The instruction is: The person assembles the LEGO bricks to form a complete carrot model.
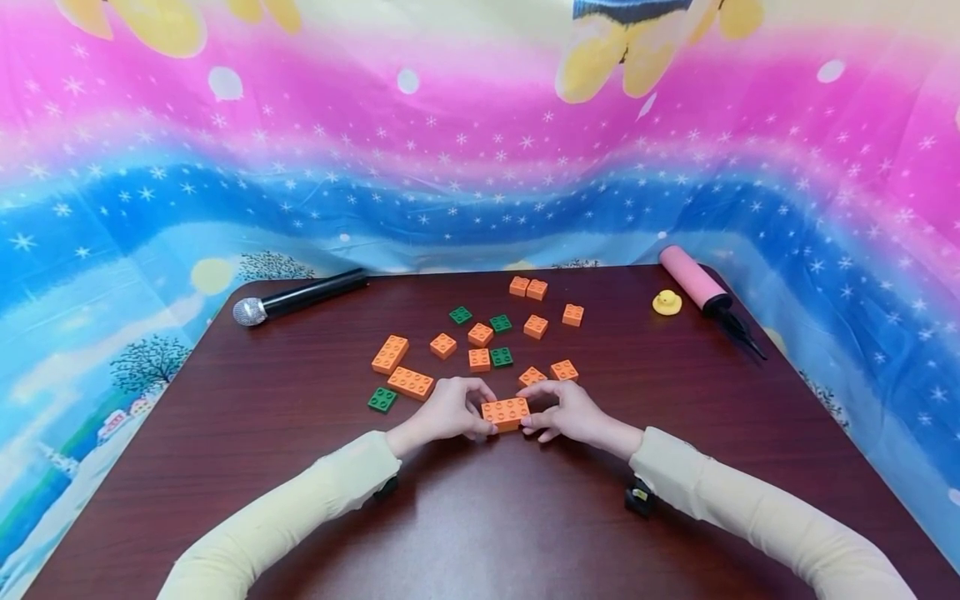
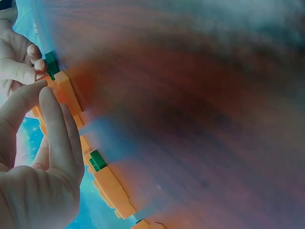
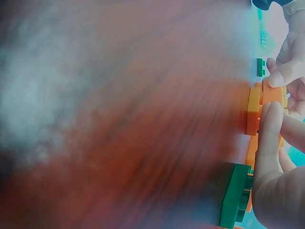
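Note:
An orange eight-stud brick lies level between my two hands, low over the near middle of the table. My left hand pinches its left end, thumb at the front corner and fingers behind. At the right end, my right hand pinches it in the same way. In the right wrist view the held brick shows between the thumbs. Just behind my hands lie small orange bricks, and a long orange brick is left of my left hand.
Several green bricks and orange bricks are scattered over the table beyond my hands. A microphone lies at the back left. At the back right are a yellow rubber duck and a pink hand pump. A patterned cloth hangs behind.

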`<state>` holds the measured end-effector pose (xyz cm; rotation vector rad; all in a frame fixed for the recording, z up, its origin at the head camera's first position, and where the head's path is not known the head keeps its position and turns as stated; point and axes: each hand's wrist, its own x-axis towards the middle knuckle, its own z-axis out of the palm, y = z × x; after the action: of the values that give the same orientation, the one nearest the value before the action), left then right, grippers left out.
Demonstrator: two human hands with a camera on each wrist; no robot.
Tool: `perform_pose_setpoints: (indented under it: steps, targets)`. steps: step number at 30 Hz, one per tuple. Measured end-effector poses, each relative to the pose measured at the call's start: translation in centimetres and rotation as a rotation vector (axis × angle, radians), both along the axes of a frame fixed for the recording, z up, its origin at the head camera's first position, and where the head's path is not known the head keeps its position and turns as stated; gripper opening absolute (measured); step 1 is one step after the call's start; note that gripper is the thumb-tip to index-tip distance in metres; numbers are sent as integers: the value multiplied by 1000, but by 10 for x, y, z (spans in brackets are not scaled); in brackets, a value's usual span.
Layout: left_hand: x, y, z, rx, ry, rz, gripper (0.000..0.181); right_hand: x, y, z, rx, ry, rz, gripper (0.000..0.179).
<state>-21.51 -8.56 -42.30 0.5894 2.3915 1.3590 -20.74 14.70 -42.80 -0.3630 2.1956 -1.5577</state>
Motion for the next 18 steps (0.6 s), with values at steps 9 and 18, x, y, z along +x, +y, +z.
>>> perform_pose_setpoints:
  steps: [9, 18]
  targets:
    - [-4, -1, -2, -19, -6, -10, 32, 0, -1, 0, 12, -4, 4, 41]
    - [-5, -1, -1, -20, -14, -12, 32, 0, -1, -1, 11, -2, -4, 39]
